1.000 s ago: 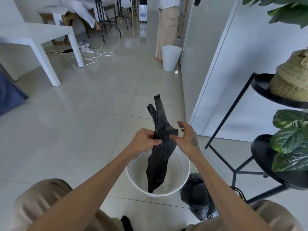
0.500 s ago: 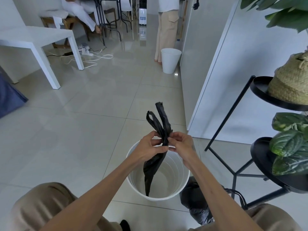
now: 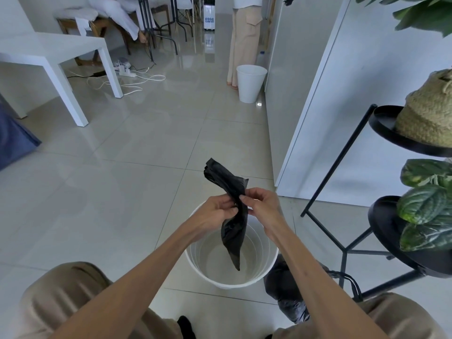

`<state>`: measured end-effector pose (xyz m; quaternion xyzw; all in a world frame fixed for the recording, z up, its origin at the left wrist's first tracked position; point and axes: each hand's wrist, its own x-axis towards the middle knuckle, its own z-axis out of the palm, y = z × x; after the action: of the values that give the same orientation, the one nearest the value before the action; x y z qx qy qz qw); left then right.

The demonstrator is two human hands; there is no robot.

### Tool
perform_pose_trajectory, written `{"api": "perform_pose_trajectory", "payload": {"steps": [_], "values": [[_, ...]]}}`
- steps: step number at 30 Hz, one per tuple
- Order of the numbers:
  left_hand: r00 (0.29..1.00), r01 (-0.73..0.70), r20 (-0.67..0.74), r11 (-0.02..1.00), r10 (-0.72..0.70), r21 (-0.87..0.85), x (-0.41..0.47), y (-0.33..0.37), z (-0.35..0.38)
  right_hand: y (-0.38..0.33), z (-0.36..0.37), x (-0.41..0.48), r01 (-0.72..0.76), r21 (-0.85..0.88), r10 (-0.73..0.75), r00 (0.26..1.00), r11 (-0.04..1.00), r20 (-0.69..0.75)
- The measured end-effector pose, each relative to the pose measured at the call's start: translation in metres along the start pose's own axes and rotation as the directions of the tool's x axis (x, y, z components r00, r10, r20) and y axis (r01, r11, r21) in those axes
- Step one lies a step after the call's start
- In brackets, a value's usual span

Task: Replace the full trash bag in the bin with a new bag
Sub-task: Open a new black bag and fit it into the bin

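Left hand (image 3: 216, 211) and right hand (image 3: 263, 206) both pinched on the folded thin black plastic bag (image 3: 232, 216), hanging over the empty round white plastic bin (image 3: 231, 282). Full black bag (image 3: 285, 287) on floor just beside bin. Risks: layers clinging, mouth not found; hard pull could tear film; loose grip drops it into bin.

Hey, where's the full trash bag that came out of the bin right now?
The full trash bag sits on the floor just right of the white bin, partly hidden under the person's right forearm, beside the black plant stand.
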<state>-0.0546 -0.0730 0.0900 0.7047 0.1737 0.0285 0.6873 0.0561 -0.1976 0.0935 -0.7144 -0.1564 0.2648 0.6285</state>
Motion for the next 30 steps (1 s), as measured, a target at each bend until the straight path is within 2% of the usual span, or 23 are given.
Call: {"api": "perform_pose_trajectory", "payload": {"steps": [4, 8, 10, 12, 16, 18, 22, 26, 28, 30], "values": [[0.993, -0.024, -0.114, 0.997, 0.016, -0.076, 0.001, -0.001, 0.001, 0.000, 0.000, -0.001, -0.054, 0.123, 0.046, 0.997, 0.991, 0.070], [0.936, 0.007, -0.351, 1.000, -0.016, -0.027, 0.010, -0.008, 0.001, 0.003, -0.001, -0.003, -0.125, 0.124, 0.102, 0.979, 0.984, 0.177], [0.891, 0.054, -0.450, 0.998, -0.064, -0.034, 0.014, -0.013, -0.005, 0.004, -0.009, 0.000, -0.140, 0.126, 0.122, 0.982, 0.982, 0.145], [0.850, 0.085, -0.515, 0.993, -0.112, -0.077, 0.012, -0.017, -0.015, 0.002, -0.022, 0.006, -0.132, 0.047, 0.129, 0.990, 0.990, 0.058], [0.843, 0.038, -0.524, 0.986, -0.118, -0.162, 0.004, -0.022, -0.030, -0.007, -0.043, 0.021, -0.079, -0.269, 0.050, 0.992, 0.960, -0.115], [0.832, 0.006, -0.545, 0.983, -0.108, -0.185, -0.001, -0.020, -0.030, -0.013, -0.047, 0.028, -0.064, -0.318, 0.015, 0.988, 0.946, -0.153], [0.809, -0.009, -0.583, 0.991, -0.073, -0.137, -0.006, -0.026, -0.026, -0.008, -0.041, 0.029, -0.116, -0.144, 0.090, 0.980, 0.983, -0.176], [0.805, -0.007, -0.592, 0.996, -0.045, -0.085, -0.010, -0.025, -0.018, 0.009, -0.033, 0.019, -0.197, 0.090, 0.200, 0.979, 0.976, -0.030], [0.873, -0.009, -0.487, 0.996, -0.038, -0.092, -0.013, -0.020, -0.018, 0.012, -0.036, 0.018, -0.219, 0.125, 0.210, 0.974, 0.968, 0.079], [0.957, 0.055, -0.283, 0.998, -0.063, -0.038, -0.015, -0.017, -0.025, 0.012, -0.041, 0.018, -0.218, 0.049, 0.207, 0.963, 0.975, 0.171]]}}
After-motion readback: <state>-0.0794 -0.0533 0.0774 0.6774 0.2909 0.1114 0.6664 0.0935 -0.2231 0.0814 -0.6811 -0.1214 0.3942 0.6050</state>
